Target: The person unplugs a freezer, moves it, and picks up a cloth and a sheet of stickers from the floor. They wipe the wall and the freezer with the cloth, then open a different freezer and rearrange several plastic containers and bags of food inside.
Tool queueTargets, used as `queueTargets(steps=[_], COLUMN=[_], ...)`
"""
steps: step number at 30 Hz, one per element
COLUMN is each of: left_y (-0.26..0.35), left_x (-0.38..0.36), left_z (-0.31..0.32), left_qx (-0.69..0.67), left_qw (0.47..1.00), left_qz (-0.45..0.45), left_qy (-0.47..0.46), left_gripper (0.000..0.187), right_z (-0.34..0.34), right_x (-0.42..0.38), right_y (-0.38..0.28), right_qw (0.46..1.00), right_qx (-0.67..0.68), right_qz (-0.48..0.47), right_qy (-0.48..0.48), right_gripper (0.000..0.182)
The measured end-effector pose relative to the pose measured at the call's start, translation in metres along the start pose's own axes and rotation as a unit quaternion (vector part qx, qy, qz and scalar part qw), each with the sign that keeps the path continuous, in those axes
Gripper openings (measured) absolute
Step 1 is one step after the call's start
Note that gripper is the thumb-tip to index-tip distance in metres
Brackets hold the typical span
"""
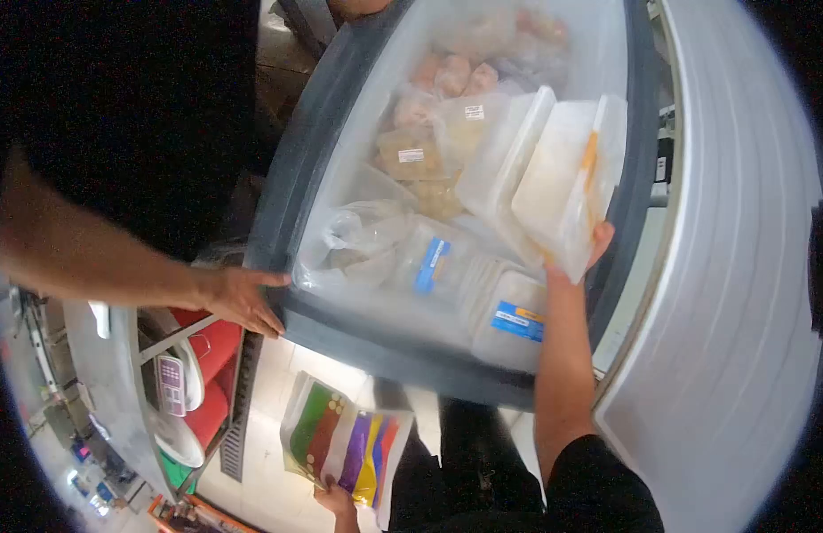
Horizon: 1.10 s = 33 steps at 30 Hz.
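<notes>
My right hand (579, 258) reaches into a chest freezer and grips the near end of a clear plastic bag (582, 222) with an orange strip inside. The bag leans against a white frozen block in a clear container (555, 164). Low in the view, my left hand (337, 499) holds the edge of a colourful striped plastic bag (345, 444) outside the freezer. Near my right wrist stand stacked clear tubs (516, 306) with blue labels. Another person's hand (243, 298) rests on the freezer's grey rim (403, 355) at the left.
Knotted clear bags (363, 233), labelled yellowish packs (410, 153) and pinkish frozen pieces (453, 75) fill the freezer. A ribbed white panel (740, 222) stands along the right. At the left are a shelf with red items (218, 355) and a scale keypad (171, 385).
</notes>
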<state>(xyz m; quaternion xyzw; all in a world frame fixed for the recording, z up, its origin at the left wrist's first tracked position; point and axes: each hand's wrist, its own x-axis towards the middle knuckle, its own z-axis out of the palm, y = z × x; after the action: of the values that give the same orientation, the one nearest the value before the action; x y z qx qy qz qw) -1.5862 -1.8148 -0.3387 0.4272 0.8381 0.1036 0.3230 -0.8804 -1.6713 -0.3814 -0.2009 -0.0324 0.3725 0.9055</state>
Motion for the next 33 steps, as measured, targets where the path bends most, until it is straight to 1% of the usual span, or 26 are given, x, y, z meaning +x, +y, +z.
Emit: queueTargets(steps=[1,3,4,5,6,7,8,9,11,12,14,15,17,18,19,21,22,24,27,28,29,30,32,33], left_y=[-0.006,-0.019,-0.024,-0.029,-0.029,-0.029,-0.029,-0.041,-0.076,-0.076,-0.07,-0.071,-0.077,-0.08,-0.083,-0.085,-0.087,-0.083,-0.063,-0.054,-0.051,-0.053,-0.061,-0.052], left_x=[-0.001,0.007,0.008,0.008,0.007,0.007,0.007,0.008,0.009,0.007,0.002,0.0,-0.001,-0.002,-0.003,-0.001,-0.002,0.001,-0.006,-0.007,-0.008,-0.008,-0.007,-0.011], left_z=[0.0,-0.003,-0.005,-0.007,-0.007,-0.009,-0.014,-0.014,-0.011,-0.013,-0.016,-0.016,-0.013,-0.019,-0.019,-0.018,-0.012,-0.01,-0.01,-0.008,-0.009,-0.008,-0.003,-0.005], left_qx=[-0.012,0.016,0.005,0.0,0.018,0.038,0.036,0.035,-0.076,-0.075,0.02,0.025,-0.072,0.021,0.026,-0.02,-0.032,-0.018,-0.016,0.014,0.043,0.045,0.033,0.035], left_qw=[1.0,0.998,0.999,0.999,0.998,0.997,0.999,0.999,0.997,0.997,0.999,0.999,0.997,0.999,0.999,0.999,0.998,0.998,0.999,1.0,0.999,0.999,0.996,0.996], left_qz=[-0.002,0.058,0.047,0.044,0.052,0.06,0.027,0.024,0.001,-0.001,0.048,0.047,0.0,0.03,0.028,-0.005,0.058,0.056,0.033,0.013,-0.007,-0.008,0.082,0.08], left_qy=[-0.007,0.0,-0.003,-0.007,-0.006,-0.004,-0.026,-0.027,-0.008,-0.007,-0.002,-0.005,-0.002,-0.016,-0.015,-0.033,0.008,-0.006,-0.019,-0.018,-0.018,-0.015,0.019,0.023], left_gripper=[0.045,0.044,0.043,0.043,0.042,0.041,0.045,0.045,0.045,0.045,0.041,0.041,0.043,0.046,0.046,0.048,0.046,0.045,0.043,0.041,0.039,0.039,0.035,0.035], right_z=[0.006,0.018,0.022,0.025,0.026,0.022,0.017,0.014,0.022,0.024,0.018,0.018,0.016,0.018,0.02,0.024,0.026,0.029,0.032,0.027,0.021,0.021,0.022,0.023], right_x=[-0.011,-0.033,-0.04,-0.048,-0.053,-0.058,-0.061,-0.065,-0.072,-0.073,-0.076,-0.079,-0.086,-0.091,-0.097,-0.108,-0.113,-0.12,-0.131,-0.132,-0.133,-0.133,-0.133,-0.131], right_y=[0.002,0.008,0.012,0.016,0.018,0.019,0.019,0.02,0.024,0.026,0.027,0.027,0.024,0.023,0.02,0.009,0.004,-0.007,-0.018,-0.023,-0.032,-0.036,-0.042,-0.043], right_qw=[1.0,1.0,1.0,0.999,0.998,0.998,0.999,0.991,0.992,0.993,0.994,0.994,0.996,0.997,0.997,0.997,0.997,0.992,0.988,0.989,0.991,0.994,0.995,0.996], right_qx=[-0.01,0.001,-0.006,-0.002,0.003,-0.001,0.045,0.091,0.076,0.063,0.061,0.058,0.05,0.045,0.047,-0.046,-0.043,-0.093,-0.105,-0.102,-0.095,-0.089,-0.084,-0.082], right_qz=[-0.001,-0.002,-0.002,-0.007,-0.012,-0.012,0.026,0.066,0.074,0.079,0.079,0.08,0.064,0.052,0.053,0.011,0.009,-0.032,-0.057,-0.056,-0.051,-0.044,-0.032,-0.022], right_qy=[-0.009,0.03,0.026,0.044,0.061,0.058,-0.008,-0.072,-0.061,-0.053,-0.054,-0.053,-0.034,-0.018,-0.013,0.054,0.057,0.074,0.095,0.096,0.074,0.051,0.042,0.033], right_gripper=[0.079,0.078,0.078,0.079,0.079,0.079,0.081,0.083,0.082,0.081,0.081,0.081,0.081,0.081,0.081,0.082,0.082,0.082,0.083,0.083,0.083,0.084,0.084,0.085])
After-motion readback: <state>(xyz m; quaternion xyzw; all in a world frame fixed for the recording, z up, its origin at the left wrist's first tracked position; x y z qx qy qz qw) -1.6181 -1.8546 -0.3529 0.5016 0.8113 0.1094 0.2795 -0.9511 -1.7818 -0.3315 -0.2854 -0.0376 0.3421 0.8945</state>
